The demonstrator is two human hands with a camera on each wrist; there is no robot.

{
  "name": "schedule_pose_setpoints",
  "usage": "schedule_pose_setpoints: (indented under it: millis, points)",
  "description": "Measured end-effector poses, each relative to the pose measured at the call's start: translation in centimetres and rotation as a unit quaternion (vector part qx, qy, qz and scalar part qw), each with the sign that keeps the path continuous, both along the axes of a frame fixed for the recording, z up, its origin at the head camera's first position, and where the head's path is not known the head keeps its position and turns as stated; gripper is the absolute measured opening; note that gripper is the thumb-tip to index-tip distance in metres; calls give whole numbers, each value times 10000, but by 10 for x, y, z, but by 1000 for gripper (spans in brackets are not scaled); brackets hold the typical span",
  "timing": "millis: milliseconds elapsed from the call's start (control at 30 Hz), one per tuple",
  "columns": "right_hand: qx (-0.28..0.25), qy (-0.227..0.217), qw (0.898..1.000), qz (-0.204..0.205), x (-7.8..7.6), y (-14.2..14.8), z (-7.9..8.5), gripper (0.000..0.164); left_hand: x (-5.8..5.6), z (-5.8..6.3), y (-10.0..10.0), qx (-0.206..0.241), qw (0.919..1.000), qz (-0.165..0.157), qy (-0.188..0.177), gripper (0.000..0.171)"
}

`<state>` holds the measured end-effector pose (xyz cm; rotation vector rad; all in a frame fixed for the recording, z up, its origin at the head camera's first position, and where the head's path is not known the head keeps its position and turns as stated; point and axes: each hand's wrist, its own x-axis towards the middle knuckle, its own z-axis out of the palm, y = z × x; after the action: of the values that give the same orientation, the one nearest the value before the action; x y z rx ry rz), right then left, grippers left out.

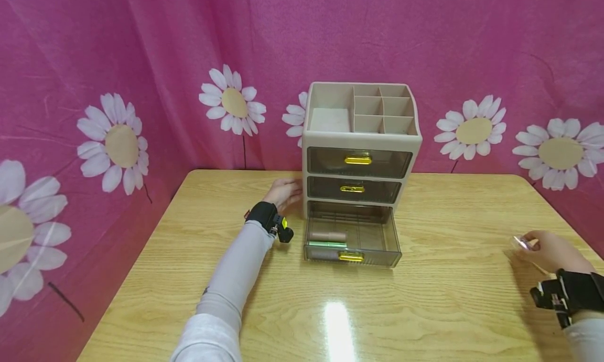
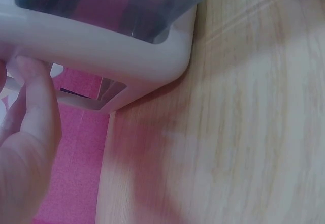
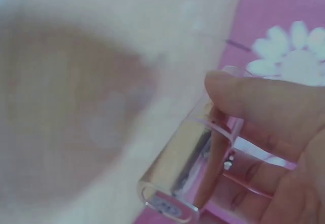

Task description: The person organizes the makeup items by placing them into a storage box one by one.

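Observation:
A beige desktop drawer organizer [image 1: 362, 137] stands on the table, its bottom drawer [image 1: 377, 241] pulled out. Inside that smoked, see-through drawer lie a pinkish tube [image 1: 327, 236] and a green tube [image 1: 326, 244]. My left hand [image 1: 283, 192] rests against the organizer's left side; in the left wrist view its fingers [image 2: 38, 92] touch the side frame by a cutout. Over the table's right part, my right hand [image 1: 557, 251] pinches a small clear cosmetic tube [image 3: 188, 158] with gold and silvery parts between thumb and fingers.
Two upper drawers with yellow handles [image 1: 358, 160] are closed. Several compartments [image 1: 383, 107] divide the organizer's top. The wooden table [image 1: 443, 299] reaches back to a pink curtain [image 1: 358, 31] with white flowers.

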<state>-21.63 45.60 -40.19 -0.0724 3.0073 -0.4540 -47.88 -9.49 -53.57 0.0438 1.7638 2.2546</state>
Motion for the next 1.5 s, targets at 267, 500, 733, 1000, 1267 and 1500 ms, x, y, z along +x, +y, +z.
schedule_pose_setpoints:
  millis: [267, 500, 733, 1000, 1267, 1500]
  points:
    - [-98, 926, 9928, 750, -8, -53, 50, 35, -86, -89, -14, 439, 9986, -301, 9, 44]
    - [218, 1578, 9768, 1430, -10, -118, 95, 30, -16, -13, -4, 44, 10000, -52, -11, 38]
    - [-61, 1842, 9528, 2413, -9, -176, 121, 24, 56, 60, 5, -76, 10000, -11, 1, 35]
    - [-188, 1411, 9491, 2811, -15, -238, 134, 23, 69, 77, 8, -108, 9999, 59, 11, 33]
    - [77, 1395, 9380, 3173, -34, -290, 119, 26, 2, 3, -4, 322, 9993, -135, 109, 35]
    - [228, 1134, 9277, 3549, -52, -327, 96, 21, 31, 37, 5, -128, 9996, 134, -212, 40]
